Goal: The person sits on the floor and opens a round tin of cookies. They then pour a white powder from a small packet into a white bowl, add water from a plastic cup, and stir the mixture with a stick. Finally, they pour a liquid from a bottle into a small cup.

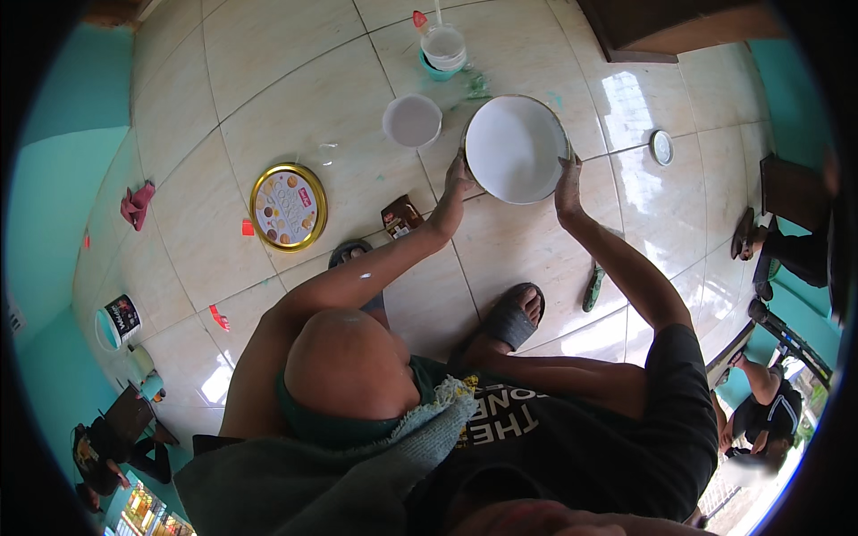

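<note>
Between my two hands is a round tin [516, 149] with a white inside, its open top facing up. My left hand [457, 184] grips its left side and my right hand [568, 184] grips its right side. Just left of the tin stands a plastic tub [412, 121] with pale contents. Beyond it, a clear plastic cup [444, 44] sits in a teal container [441, 70], with a thin stick and a red-tipped thing by it. A gold-rimmed cookie tin lid [288, 208] lies on the floor at the left.
On the tiled floor are a brown packet [401, 216], a green-handled tool [594, 287], a small round lid [661, 147], a maroon cloth [137, 205] and a paint bucket [118, 321]. Dark wooden furniture [677, 33] stands upper right. Other people sit at both sides.
</note>
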The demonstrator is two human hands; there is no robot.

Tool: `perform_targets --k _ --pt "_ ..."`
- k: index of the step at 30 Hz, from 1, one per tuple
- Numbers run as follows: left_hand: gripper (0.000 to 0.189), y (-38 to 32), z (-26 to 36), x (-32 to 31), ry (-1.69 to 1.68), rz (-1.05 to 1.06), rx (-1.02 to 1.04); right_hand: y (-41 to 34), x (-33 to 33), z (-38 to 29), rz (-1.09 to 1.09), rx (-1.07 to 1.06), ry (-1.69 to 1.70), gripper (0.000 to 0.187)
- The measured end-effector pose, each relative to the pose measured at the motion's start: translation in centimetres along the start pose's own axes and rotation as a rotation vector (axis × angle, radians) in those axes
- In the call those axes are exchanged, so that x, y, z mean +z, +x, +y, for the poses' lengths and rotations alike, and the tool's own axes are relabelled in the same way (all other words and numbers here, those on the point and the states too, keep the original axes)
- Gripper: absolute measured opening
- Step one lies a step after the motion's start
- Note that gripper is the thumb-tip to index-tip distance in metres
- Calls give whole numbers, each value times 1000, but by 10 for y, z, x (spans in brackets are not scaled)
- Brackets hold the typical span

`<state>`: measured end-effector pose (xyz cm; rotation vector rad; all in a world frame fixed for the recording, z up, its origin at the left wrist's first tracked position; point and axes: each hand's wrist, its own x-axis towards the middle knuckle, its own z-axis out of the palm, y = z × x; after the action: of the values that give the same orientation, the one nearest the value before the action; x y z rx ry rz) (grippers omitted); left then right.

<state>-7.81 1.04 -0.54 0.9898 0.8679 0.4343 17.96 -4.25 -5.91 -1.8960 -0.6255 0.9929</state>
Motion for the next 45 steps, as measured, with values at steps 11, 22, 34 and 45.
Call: perform_targets --k 11,22,34,45 --pt "74 -15 1 -7 -98 25 75 -22 -15 -60 -177 -199 246 73" --pt "99 1 20 -90 726 664 503 -41 -16 -115 -74 -310 272 53" --pt "77 26 52 -73 470 350 492 -51 -39 -144 24 -313 177 52" --pt "81 41 50 -55 512 294 525 -53 -56 -152 58 -313 132 49"
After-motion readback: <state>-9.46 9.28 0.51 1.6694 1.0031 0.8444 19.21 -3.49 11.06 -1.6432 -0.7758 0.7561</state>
